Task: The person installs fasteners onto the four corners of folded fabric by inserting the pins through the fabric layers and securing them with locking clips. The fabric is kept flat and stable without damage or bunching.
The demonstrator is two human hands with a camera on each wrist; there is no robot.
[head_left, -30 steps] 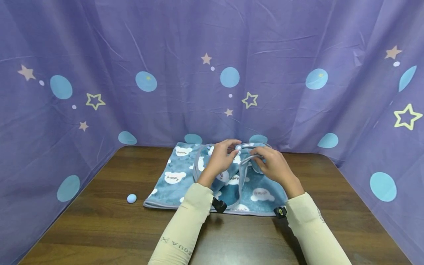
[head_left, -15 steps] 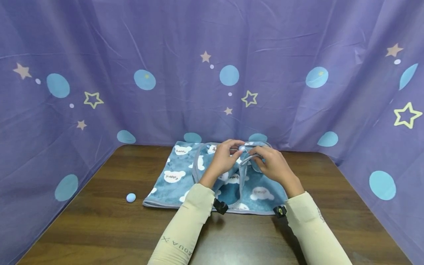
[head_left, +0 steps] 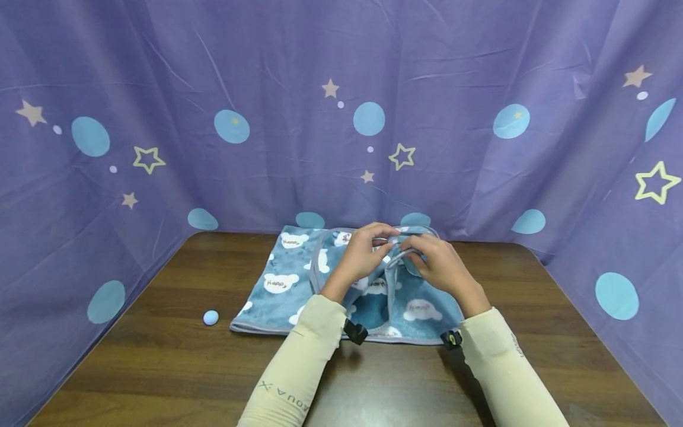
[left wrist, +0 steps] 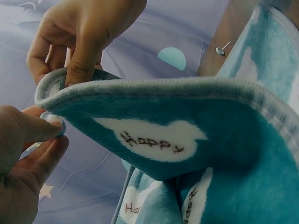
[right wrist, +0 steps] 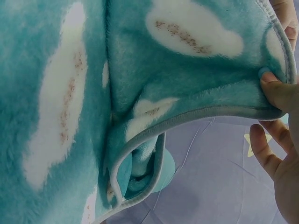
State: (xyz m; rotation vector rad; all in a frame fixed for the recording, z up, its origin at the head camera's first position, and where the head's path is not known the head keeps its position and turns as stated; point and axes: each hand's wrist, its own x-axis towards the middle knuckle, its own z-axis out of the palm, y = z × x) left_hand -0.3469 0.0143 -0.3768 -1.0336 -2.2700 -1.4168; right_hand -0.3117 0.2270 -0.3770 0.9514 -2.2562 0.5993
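A teal blanket [head_left: 421,308] with white bear shapes and a grey border lies on the table, its folded upper layer lifted at the back. My right hand [head_left: 441,267] pinches a raised corner of it, thumb on one face. In the left wrist view, my left hand [left wrist: 28,158] pinches a small round light-blue and white cap [left wrist: 55,122] between thumb and fingers, right beside that bordered corner [left wrist: 51,95]. Whether the cap touches the cloth, I cannot tell. A similar round-headed piece [head_left: 210,318] lies left of the blanket; the left wrist view shows its thin stem [left wrist: 226,47].
The brown wooden table [head_left: 144,362] extends around the blanket on both sides and in front. A purple curtain [head_left: 299,148] with stars and dots hangs behind and along both sides. Black straps with small mounts [head_left: 355,332] sit on the wrists.
My left hand has shifted slightly right with the round cap, closer to the blanket corner. The right hand keeps its grip on the corner almost unmoved.
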